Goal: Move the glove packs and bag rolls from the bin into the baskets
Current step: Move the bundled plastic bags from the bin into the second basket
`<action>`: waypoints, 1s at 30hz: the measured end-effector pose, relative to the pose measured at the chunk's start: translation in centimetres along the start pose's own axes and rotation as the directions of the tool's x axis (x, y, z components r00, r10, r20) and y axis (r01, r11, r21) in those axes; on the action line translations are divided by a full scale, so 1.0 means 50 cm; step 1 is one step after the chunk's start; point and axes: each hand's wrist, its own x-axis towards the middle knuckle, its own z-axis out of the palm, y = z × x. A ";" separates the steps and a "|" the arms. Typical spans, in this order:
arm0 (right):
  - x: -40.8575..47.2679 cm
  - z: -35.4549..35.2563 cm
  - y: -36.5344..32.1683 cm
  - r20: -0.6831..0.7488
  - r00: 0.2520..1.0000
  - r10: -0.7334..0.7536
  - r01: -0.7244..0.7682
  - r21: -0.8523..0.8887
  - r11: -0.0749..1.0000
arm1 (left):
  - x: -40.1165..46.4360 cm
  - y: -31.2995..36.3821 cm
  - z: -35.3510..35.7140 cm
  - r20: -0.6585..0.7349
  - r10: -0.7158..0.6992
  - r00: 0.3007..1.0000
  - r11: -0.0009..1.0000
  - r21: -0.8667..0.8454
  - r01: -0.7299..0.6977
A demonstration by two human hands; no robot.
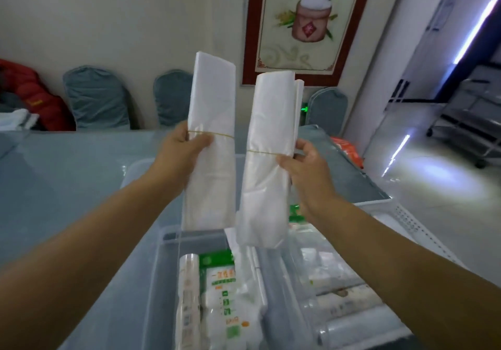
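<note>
Two bag rolls are up in front of me, one in each hand, upright and side by side but apart. My left hand [187, 146] wraps the left bag roll [211, 143] at its rubber band; my right hand [301, 162] pinches the right bag roll [268, 159] near its own band, likely because the banded waist is the firmest place to hold such slack plastic. Both hang clear above the clear bin [168, 241], where glove packs [222, 290] and more rolls lie. A white basket [406, 219] sits just right of the bin, the probable drop spot. Beyond, chairs [97, 97] line the wall.
</note>
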 end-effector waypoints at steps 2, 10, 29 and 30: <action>0.014 -0.053 -0.019 -0.065 0.998 -0.025 0.025 0.004 1.000 | -0.005 0.034 0.043 0.024 -0.010 1.000 0.998 -0.061 0.011; 0.064 -0.195 0.013 -0.118 0.990 0.074 -0.057 0.140 0.989 | -0.055 0.035 0.314 0.224 -0.055 0.973 0.998 -0.019 0.060; 0.299 -0.822 0.200 -0.018 0.923 0.384 -0.376 0.160 0.913 | -0.049 -0.206 1.020 0.249 -0.214 0.945 0.974 0.129 0.187; 0.307 -0.852 0.212 -0.043 0.914 0.403 -0.394 0.134 0.909 | -0.051 -0.223 1.038 0.263 -0.248 0.932 0.968 0.116 0.225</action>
